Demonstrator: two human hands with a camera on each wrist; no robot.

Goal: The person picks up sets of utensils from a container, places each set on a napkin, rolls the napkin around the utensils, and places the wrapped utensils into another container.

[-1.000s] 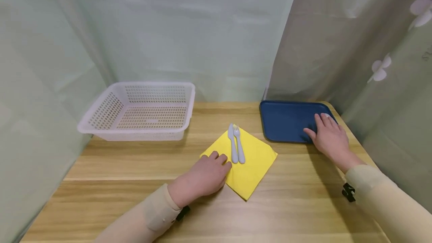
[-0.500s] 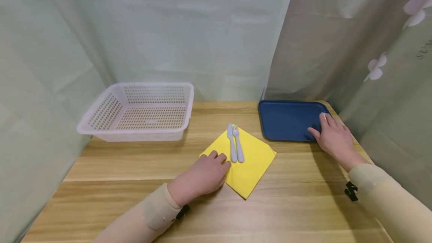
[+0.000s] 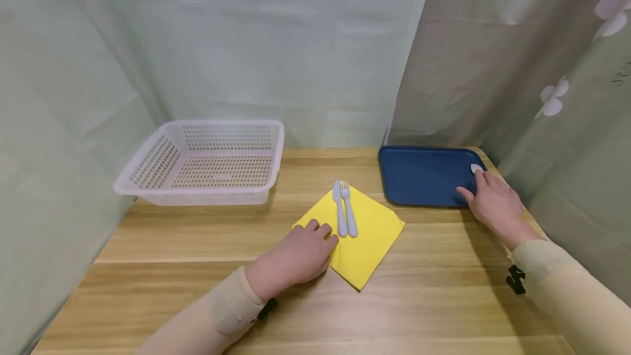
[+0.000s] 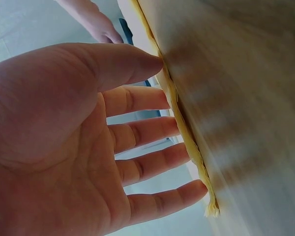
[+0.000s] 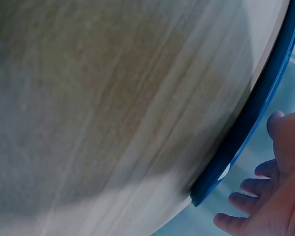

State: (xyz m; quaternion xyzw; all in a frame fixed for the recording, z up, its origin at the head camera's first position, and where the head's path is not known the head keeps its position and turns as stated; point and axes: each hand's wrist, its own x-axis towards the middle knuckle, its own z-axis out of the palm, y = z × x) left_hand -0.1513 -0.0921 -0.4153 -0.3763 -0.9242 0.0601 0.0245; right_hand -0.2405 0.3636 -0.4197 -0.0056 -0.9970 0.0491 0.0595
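Note:
My left hand point(image 3: 298, 253) rests its fingertips on the left edge of a folded yellow napkin point(image 3: 367, 245); in the left wrist view its fingers point(image 4: 147, 132) are extended and touch the napkin's edge. A pale grey knife point(image 3: 340, 215) and fork point(image 3: 349, 215) lie side by side on the napkin, just beyond that hand. My right hand point(image 3: 495, 204) reaches over the right side of a blue tray point(image 3: 419, 177). Beside its fingertips lies a small whitish oval thing point(image 3: 476, 169), partly hidden by the fingers. The right wrist view shows those fingers spread, gripping nothing.
A white perforated plastic basket point(image 3: 217, 197) stands at the back left of the wooden table point(image 3: 419, 289). Pale curtains point(image 3: 296, 53) hang behind and along both sides, close to the tray's right corner.
My right hand has shifted right and slightly back towards me, baring more of the whitish oval thing on the tray. The left hand, napkin and cutlery have stayed put.

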